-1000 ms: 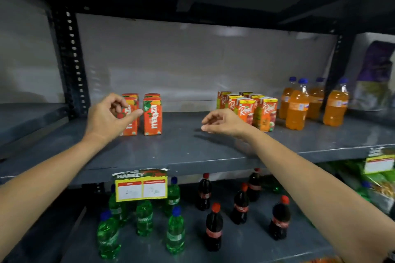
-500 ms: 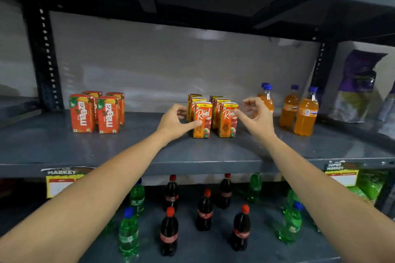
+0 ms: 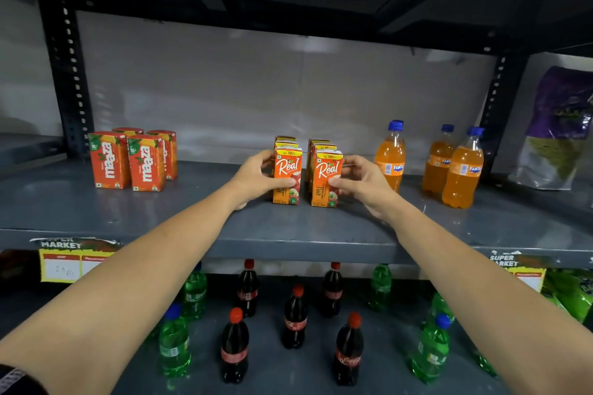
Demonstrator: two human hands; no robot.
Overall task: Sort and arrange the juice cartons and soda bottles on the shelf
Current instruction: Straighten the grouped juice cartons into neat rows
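Two short rows of orange Real apple juice cartons stand mid-shelf on the grey metal shelf [image 3: 192, 218]. My left hand [image 3: 256, 176] wraps the left side of the left row, thumb across the front carton [image 3: 286, 170]. From the other side my right hand [image 3: 362, 183] grips the right row, thumb on its front carton [image 3: 326, 176]. A cluster of red Maaza cartons [image 3: 128, 160] stands at the shelf's left. To the right of the Real cartons, three orange Fanta bottles [image 3: 462, 170] with blue caps stand upright.
On the lower shelf, black cola bottles [image 3: 295, 317] stand in the middle, green soda bottles [image 3: 175, 340] to both sides. A purple bag [image 3: 558, 128] sits in the bay to the right. Yellow price tags [image 3: 64, 263] hang on the shelf edge. A black upright post [image 3: 69, 74] stands left.
Both hands have closed in on the Real cartons from either side and now grip the two rows. The view has moved closer and slightly right.
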